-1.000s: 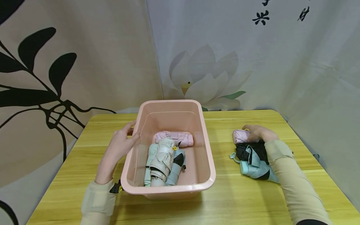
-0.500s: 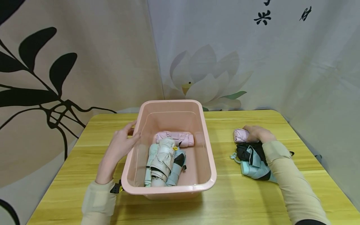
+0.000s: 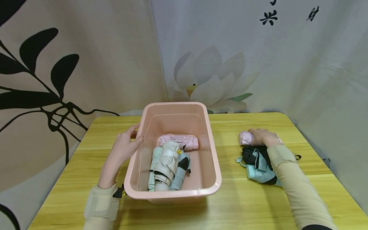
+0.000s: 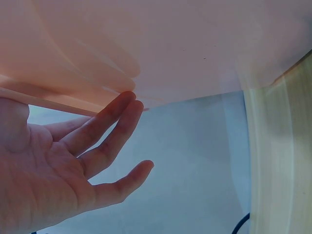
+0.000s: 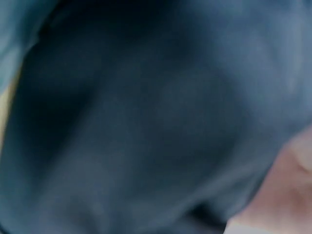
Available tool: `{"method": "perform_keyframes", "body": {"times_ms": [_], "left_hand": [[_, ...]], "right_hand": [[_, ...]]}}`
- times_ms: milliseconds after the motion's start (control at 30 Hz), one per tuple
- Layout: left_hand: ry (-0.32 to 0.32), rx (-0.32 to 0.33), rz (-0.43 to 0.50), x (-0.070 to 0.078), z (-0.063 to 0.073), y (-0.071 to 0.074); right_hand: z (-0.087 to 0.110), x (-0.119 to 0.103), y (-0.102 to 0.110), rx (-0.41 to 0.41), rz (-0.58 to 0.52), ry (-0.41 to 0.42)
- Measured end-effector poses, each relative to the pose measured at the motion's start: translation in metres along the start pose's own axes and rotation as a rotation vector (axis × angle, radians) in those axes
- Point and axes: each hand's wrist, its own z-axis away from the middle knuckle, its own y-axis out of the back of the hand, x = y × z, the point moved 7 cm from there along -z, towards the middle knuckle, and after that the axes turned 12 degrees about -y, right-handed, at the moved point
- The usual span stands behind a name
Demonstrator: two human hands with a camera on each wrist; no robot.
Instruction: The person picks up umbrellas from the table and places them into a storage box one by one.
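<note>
A pink plastic bin [image 3: 214, 153] holds several folded umbrellas. A pink umbrella [image 3: 187, 141] lies crosswise, and beside it a beige umbrella [image 3: 166, 166] rests between a mint umbrella [image 3: 154, 159] and a blue one [image 3: 179, 174]. My left hand [image 3: 125, 145] holds the bin's left rim, thumb over the edge; in the left wrist view the fingertips [image 4: 127, 97] meet the outer wall. At right, my right hand [image 3: 264, 137] grips another pink folded umbrella [image 3: 245, 138] from above. Close against it lie a black umbrella [image 3: 250, 154] and a light blue one [image 3: 258, 172]. Blurred dark fabric fills the right wrist view.
Everything stands on a yellow wood-grain table [image 3: 230, 204]. A printed curtain [image 3: 218, 48] hangs behind its far edge. A small black loop [image 3: 298, 157] lies right of the right sleeve.
My right hand has shifted slightly, and the pink umbrella's far end now shows beyond it. A black loop has come into sight beside the sleeve. My left hand and the bin stay put.
</note>
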Motion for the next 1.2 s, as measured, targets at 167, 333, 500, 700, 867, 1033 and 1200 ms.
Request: {"method": "perform_keyframes", "body": {"times_ms": [167, 333, 500, 700, 867, 1033, 1200], "left_hand": [[0.002, -0.003, 0.001, -0.0008, 0.0000, -0.0004], [0.005, -0.002, 0.004, -0.0001, 0.0004, -0.0003], [0.001, -0.001, 0.000, 0.0014, 0.0004, 0.0004], [-0.008, 0.005, 0.000, 0.0034, 0.0004, 0.0021], [-0.009, 0.007, -0.006, 0.0035, 0.0007, 0.0021], [-0.009, 0.010, -0.003, 0.0032, 0.0006, 0.0020], [-0.008, 0.011, -0.004, 0.0034, 0.0003, 0.0023]], "right_hand": [[0.0007, -0.0001, 0.0000, -0.001, -0.003, -0.002], [0.0006, 0.0003, 0.0002, 0.000, -0.008, -0.013], [0.0004, 0.0004, -0.0002, 0.000, -0.008, -0.017], [0.0000, 0.0010, -0.0009, 0.001, -0.009, -0.014], [-0.0013, 0.0010, -0.0013, 0.012, -0.001, -0.006], [-0.0021, 0.0001, -0.0014, 0.024, 0.014, 0.011], [-0.0028, -0.0005, -0.0013, 0.029, 0.022, 0.021]]}}
